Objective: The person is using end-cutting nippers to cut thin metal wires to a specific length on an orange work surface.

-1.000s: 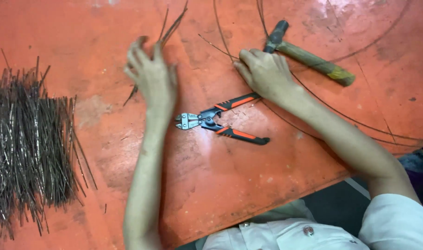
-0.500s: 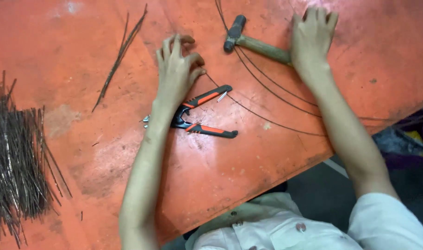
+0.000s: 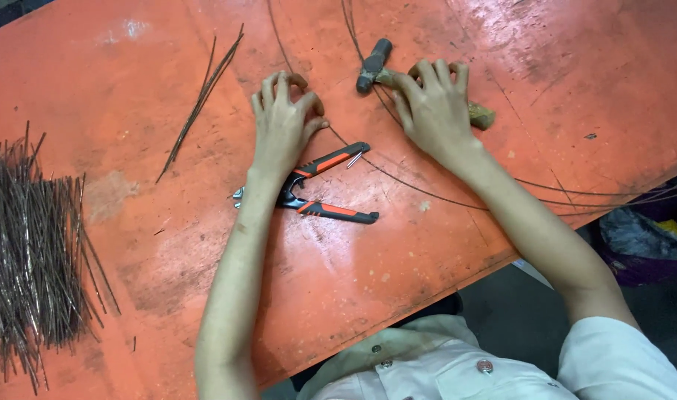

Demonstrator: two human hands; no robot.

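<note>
Head view: since half a second ago the right hand (image 3: 432, 107) has slid left from the bare bench (image 3: 561, 89) onto the hammer (image 3: 377, 64), fingers spread over its handle near the far edge, not yet closed. The left hand (image 3: 283, 126) lies flat, fingers splayed, pressing the long wire (image 3: 427, 194) just beyond the cutters (image 3: 325, 187). The pile of cut wire pieces (image 3: 31, 252) stays at the left edge.

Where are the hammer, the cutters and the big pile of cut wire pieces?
hammer (image 3: 373, 64): head view, on its dark metal head.
cutters (image 3: 331, 211): head view, on the lower orange and black handle.
pile of cut wire pieces (image 3: 27, 252): head view, middle of the pile.
</note>
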